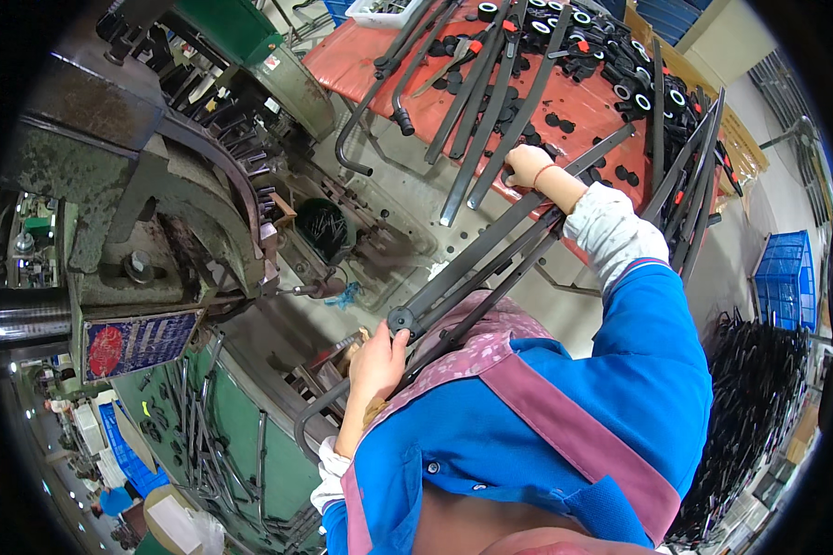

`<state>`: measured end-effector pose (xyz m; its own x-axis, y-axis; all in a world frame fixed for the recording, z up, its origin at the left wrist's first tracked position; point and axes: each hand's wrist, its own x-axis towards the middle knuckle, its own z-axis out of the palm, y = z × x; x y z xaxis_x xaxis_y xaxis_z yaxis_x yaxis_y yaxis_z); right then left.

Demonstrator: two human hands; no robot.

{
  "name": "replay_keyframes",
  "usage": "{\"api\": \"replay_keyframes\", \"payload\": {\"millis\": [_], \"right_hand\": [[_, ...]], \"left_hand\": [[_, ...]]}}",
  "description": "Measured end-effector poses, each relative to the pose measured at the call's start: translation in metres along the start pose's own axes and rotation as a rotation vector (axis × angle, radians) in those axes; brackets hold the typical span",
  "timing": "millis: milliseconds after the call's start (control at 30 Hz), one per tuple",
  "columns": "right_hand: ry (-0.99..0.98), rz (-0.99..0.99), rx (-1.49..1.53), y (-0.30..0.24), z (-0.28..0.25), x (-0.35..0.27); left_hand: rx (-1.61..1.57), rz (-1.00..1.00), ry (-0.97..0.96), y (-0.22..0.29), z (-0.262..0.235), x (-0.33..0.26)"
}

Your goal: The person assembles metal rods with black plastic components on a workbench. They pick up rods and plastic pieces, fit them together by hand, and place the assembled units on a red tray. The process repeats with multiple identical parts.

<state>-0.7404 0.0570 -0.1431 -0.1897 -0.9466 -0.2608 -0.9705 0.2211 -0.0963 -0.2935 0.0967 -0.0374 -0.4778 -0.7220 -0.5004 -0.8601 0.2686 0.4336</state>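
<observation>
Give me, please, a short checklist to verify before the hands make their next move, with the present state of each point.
1. Left hand holds the dark bar assembly at its round black joint: ok.
2. Right hand has a firm grip: cannot tell, its fingers are partly hidden.
3. Both hands apart from the cast-metal machine: ok, it stands to the left.
4. Machine is stopped: cannot tell from one picture.
5. Red table tidy: not ok, black caps lie scattered.
6. Loose flat bars fully on the table: not ok, ends overhang the near edge.
</observation>
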Motion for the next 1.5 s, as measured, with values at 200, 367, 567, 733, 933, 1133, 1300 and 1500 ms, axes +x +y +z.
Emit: {"api": "replay_keyframes", "payload": {"millis": [200, 367, 567, 733, 933, 1133, 1300, 1500], "right_hand": [[0.077, -0.034, 0.045, 0.012, 0.02, 0.007], [0.242, 0.116, 0.188, 0.047, 0.004, 0.002], [0.295, 0.11, 0.797, 0.005, -0.045, -0.025], [-0.073, -0.23, 1.142, -0.151, -0.059, -0.101], [-0.095, -0.247, 1.387, -0.227, -0.024, -0.126], [-0.038, -0.12, 1.343, -0.246, -0.017, -0.135], [0.255, -0.265, 1.169, -0.252, -0.003, -0.135], [-0.024, 0.03, 1.565, -0.257, -0.003, -0.139]], "left_hand": [[0.027, -0.011, -0.021, 0.006, 0.002, 0.002], [0.006, 0.021, -0.004, 0.006, 0.0, 0.002], [-0.026, 0.023, 0.025, -0.004, 0.004, 0.005], [-0.033, 0.111, 0.109, -0.002, 0.0, 0.006], [-0.065, 0.131, 0.092, -0.004, -0.003, 0.006], [-0.071, 0.109, 0.055, -0.009, -0.001, 0.012], [-0.086, 0.106, 0.043, -0.011, 0.0, 0.014], [-0.089, 0.161, 0.133, -0.015, 0.005, 0.015]]}}
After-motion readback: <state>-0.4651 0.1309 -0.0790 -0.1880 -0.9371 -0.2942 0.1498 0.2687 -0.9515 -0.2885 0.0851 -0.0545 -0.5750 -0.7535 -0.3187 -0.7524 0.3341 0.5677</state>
